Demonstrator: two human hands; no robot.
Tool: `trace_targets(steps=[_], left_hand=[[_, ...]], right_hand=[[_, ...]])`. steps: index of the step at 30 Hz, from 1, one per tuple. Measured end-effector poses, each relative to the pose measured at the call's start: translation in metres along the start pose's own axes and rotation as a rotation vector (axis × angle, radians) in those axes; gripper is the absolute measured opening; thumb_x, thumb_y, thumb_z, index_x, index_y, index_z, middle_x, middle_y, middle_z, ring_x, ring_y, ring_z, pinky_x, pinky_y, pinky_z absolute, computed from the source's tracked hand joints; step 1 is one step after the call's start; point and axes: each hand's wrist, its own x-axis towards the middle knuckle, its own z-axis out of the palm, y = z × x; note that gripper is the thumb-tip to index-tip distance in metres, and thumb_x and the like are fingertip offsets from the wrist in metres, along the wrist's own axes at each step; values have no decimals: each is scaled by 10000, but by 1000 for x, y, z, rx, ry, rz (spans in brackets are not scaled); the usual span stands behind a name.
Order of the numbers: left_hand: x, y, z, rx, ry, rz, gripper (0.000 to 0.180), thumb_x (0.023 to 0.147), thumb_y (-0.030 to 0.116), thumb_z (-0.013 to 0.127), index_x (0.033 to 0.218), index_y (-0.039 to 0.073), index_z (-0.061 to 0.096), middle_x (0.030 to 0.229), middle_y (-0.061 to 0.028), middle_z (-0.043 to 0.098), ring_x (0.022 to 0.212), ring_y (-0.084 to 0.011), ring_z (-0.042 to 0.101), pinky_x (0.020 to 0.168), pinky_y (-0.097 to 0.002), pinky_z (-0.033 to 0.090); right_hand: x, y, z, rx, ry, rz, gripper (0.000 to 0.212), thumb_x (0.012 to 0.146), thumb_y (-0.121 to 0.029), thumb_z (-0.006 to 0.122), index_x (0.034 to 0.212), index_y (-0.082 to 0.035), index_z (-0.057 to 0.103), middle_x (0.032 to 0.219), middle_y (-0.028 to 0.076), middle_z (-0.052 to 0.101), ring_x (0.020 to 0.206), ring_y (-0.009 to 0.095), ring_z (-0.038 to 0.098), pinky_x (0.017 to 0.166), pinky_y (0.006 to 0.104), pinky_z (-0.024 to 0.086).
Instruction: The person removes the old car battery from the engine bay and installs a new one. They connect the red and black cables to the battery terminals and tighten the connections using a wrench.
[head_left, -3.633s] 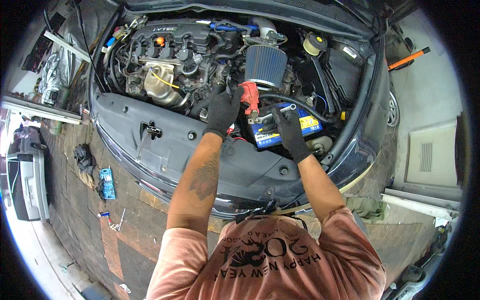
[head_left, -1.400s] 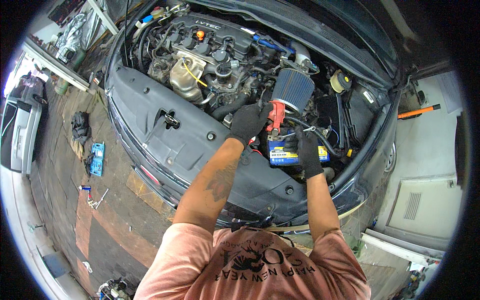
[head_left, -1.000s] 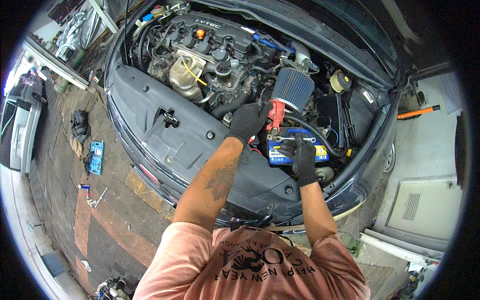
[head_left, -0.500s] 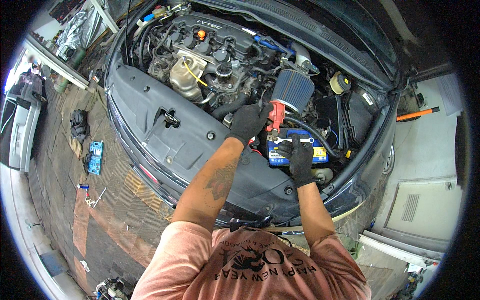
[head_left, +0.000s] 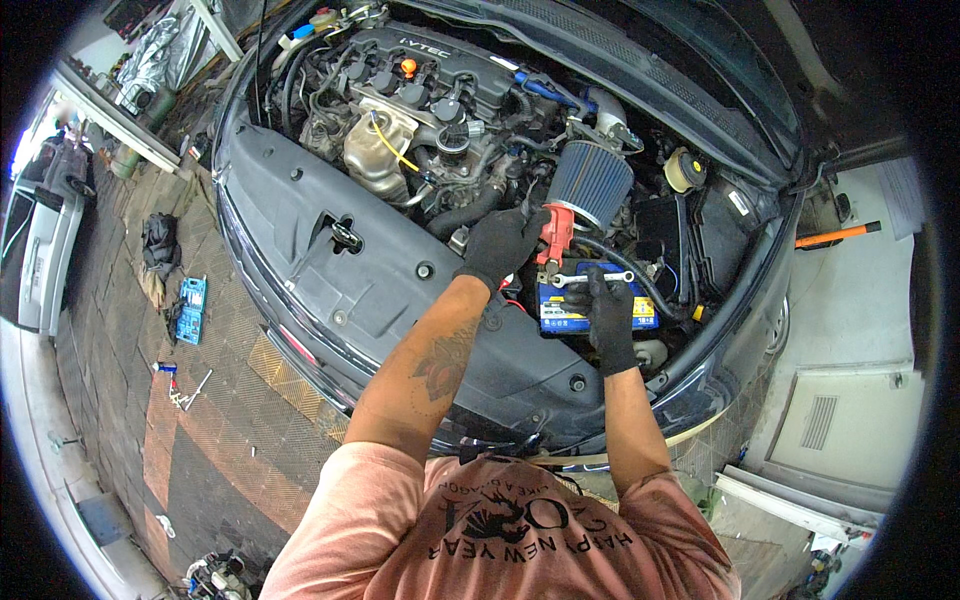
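Pink shirt [head_left: 500,530] with a dark print, nearest the viewer, below both grips; two bare forearms run up from its sleeves. The left grip [head_left: 500,245] and right grip [head_left: 608,318] each wear a black glove. The right grip is closed around a wrench [head_left: 574,280], which lies crosswise through its fingers with both ends exposed. The wrench's left end reaches a small metal clamp [head_left: 553,268]; whether the two touch is too small to tell. Beneath the right grip sits the battery [head_left: 567,309], blue with a yellow-and-white label, partly hidden by that grip. The left grip is set against the left edge of a red cover [head_left: 556,230], upper left of the right grip; its fingers are partly hidden, and one cannot tell whether they are pinched on it. A thick black cable [head_left: 640,272] curves past the right grip on its upper right side.

To the left of the left grip extends a black plastic panel [head_left: 290,235]. Beyond the red cover, above both grips, stands a blue-grey pleated air filter [head_left: 592,185]. Up and left of the left grip lies the engine, with a tan metal shield [head_left: 378,155], a thin yellow strip [head_left: 395,143] and an orange knob [head_left: 409,67]. Far left of both grips, a blue tool case [head_left: 191,311] rests on the floor [head_left: 120,330]; a silver car [head_left: 35,260] stands beyond it.
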Motion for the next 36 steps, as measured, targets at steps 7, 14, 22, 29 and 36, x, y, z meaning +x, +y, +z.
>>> trace_targets(steps=[7,14,22,29,36], left_hand=[[1,-7,-1,24,-54,-24,540,1085,456,465,979,0,734,914,-277,722,896,-474,687,836,-565,500],[1,0,2,32,-31,16,517,1084,436,480,979,0,737,900,-267,722,894,-453,694,835,-552,507],[3,-14,12,-11,83,78,585,1051,524,504,923,21,772,870,-260,732,842,-456,712,797,-555,542],[3,-5,6,67,-31,-2,585,1062,523,476,948,31,771,899,-247,742,859,-446,714,809,-555,543],[2,-14,9,98,9,120,475,1074,442,499,1013,40,744,929,-241,744,871,-440,711,802,-551,527]], right_hand=[[-4,-15,1,-154,-79,-2,324,1062,-284,654,1087,38,687,865,173,745,689,250,749,655,402,661],[37,2,-47,-441,-329,-176,243,1016,-140,704,1185,33,686,978,152,764,803,216,763,728,370,658],[32,-48,-31,-411,-375,82,246,976,-59,734,1195,37,681,1015,135,759,852,209,764,762,348,651],[26,28,-38,-580,-230,-469,238,1008,-82,673,1217,29,656,1064,169,734,939,287,742,860,422,639],[12,19,-4,-180,-83,-178,230,1028,-106,597,1217,-11,688,1107,206,698,1020,318,698,856,428,592]])
